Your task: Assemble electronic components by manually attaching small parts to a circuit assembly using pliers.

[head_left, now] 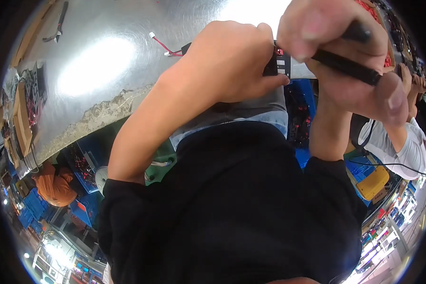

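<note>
My left hand (236,59) is closed over a small black part (271,67) at the table's near edge, with the thumb pressed along its near side. Just right of my fingers, a bit of red and some pale patches show on it. From the far side of my wrist a red and black wire (161,43) with white plugs sticks out onto the table. My right hand (336,52), raised close by and slightly blurred, grips a black-handled tool (345,66). Its working end is hidden, so its kind cannot be told.
Dark nippers (59,23) lie on the shiny metal table (142,16), far left. A blue bin (310,102) with red and black parts stands below the edge. A co-worker in white (395,142) is at the right; an orange bundle (56,185) is at the lower left.
</note>
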### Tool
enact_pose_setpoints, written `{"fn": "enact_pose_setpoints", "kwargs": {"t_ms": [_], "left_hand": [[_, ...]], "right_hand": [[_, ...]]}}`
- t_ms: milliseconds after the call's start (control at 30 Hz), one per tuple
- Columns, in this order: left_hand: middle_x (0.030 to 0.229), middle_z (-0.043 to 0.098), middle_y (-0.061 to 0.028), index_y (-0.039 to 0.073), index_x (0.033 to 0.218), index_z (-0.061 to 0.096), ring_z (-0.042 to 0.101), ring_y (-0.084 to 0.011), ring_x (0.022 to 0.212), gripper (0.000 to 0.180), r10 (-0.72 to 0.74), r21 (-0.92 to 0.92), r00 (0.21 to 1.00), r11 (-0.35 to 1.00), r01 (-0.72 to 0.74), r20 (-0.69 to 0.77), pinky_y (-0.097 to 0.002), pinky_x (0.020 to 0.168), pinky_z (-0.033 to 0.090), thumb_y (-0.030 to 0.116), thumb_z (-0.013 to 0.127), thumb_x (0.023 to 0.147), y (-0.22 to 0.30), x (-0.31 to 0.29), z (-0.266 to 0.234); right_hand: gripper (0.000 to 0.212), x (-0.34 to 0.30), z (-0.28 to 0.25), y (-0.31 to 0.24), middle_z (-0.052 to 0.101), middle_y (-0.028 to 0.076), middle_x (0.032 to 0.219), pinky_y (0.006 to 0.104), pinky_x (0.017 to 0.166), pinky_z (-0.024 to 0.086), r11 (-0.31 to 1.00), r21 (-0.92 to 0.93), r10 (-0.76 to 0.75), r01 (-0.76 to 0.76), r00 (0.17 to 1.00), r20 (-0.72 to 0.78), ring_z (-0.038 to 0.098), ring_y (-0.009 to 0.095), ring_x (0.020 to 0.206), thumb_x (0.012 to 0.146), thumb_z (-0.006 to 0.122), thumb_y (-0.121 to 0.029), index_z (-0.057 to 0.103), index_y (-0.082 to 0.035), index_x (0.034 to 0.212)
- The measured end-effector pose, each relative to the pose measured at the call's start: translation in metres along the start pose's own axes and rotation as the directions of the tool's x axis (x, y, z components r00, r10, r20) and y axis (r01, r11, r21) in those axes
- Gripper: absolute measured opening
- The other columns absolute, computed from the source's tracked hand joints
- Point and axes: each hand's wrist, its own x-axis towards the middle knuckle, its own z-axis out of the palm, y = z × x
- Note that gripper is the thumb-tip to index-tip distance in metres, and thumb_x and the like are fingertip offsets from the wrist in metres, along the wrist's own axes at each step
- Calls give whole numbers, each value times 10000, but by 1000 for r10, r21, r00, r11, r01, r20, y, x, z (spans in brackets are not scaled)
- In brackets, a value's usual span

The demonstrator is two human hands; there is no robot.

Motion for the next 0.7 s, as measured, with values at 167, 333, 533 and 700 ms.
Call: {"fn": "enact_pose_setpoints", "kwargs": {"t_ms": [167,333,533,700], "left_hand": [[762,684,-158,15,874,675,681,-368,750,436,84,-83,990,992,-93,-112,-446,683,550,438,751,799,-5,-4,1],[760,679,-162,-2,866,657,676,-369,732,460,141,-54,984,988,-148,-110,-438,668,547,450,729,823,-5,0,8],[731,669,-169,-28,835,627,677,-355,704,545,62,109,998,992,-60,-11,-422,637,542,511,711,825,3,3,4],[712,661,-164,-21,830,617,676,-349,692,563,57,131,998,990,-52,-29,-419,621,536,536,701,825,-1,-1,6]], "right_hand": [[869,19,-25,2,597,112,856,303,636,482,997,-30,74,-70,983,167,588,180,703,869,490,-781,576,56,1092],[860,33,-34,13,618,109,838,300,621,495,989,-73,143,-126,937,317,606,177,691,868,500,-773,596,57,1073],[850,-12,-18,-53,643,106,815,297,603,511,975,-131,221,-180,852,474,627,174,676,867,512,-764,621,59,1051],[842,79,-82,26,664,104,796,294,588,524,958,-176,288,-229,735,614,644,172,664,866,522,-756,641,61,1032]]}}
